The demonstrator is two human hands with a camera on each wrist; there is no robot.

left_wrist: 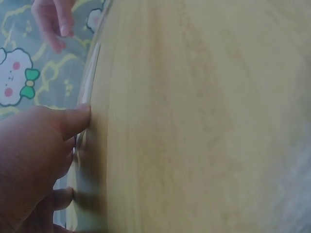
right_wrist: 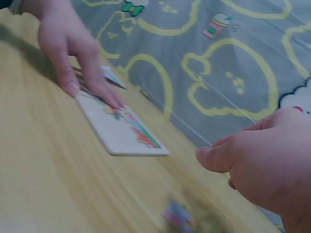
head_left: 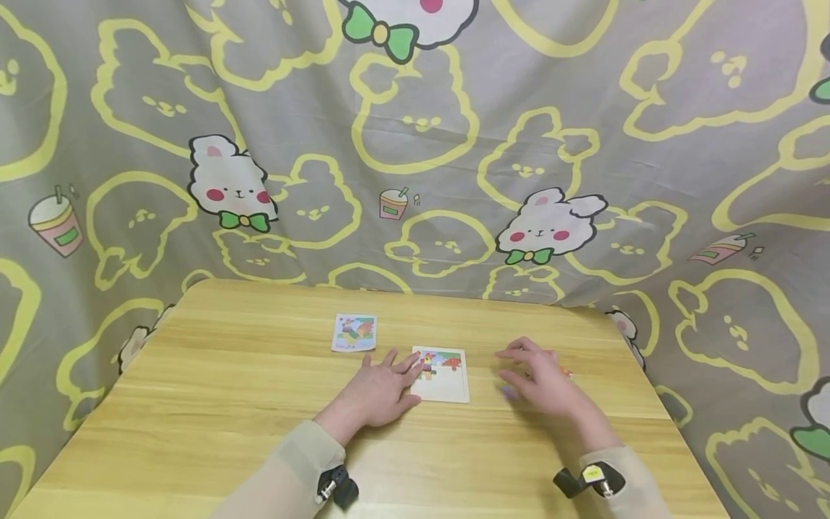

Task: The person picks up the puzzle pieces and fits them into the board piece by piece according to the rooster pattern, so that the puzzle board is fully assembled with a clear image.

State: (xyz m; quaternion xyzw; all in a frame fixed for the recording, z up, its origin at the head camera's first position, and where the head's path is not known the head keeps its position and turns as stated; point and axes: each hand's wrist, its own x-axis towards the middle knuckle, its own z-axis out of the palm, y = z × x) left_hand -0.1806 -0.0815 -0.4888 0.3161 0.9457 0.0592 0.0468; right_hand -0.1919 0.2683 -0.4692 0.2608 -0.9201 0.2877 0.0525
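One puzzle board point(head_left: 444, 388), filled along its far side, is set midway between the tabletop's point(head_left: 214, 389) left and right edges. Its left edge is touched by the spread left hand point(head_left: 382, 393), probably to steady it. Loose pieces point(head_left: 509, 393) are kept toward the right edge, apparently within reach of the right hand point(head_left: 541, 376), loosely bent, nothing visibly held. A picture card point(head_left: 354, 333) is placed nearer the far edge, perhaps for reference.

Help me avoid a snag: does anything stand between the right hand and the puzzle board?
Nothing visible: bare tabletop separates the right hand from the puzzle board. The left hand touches the board's opposite side, outside that gap.
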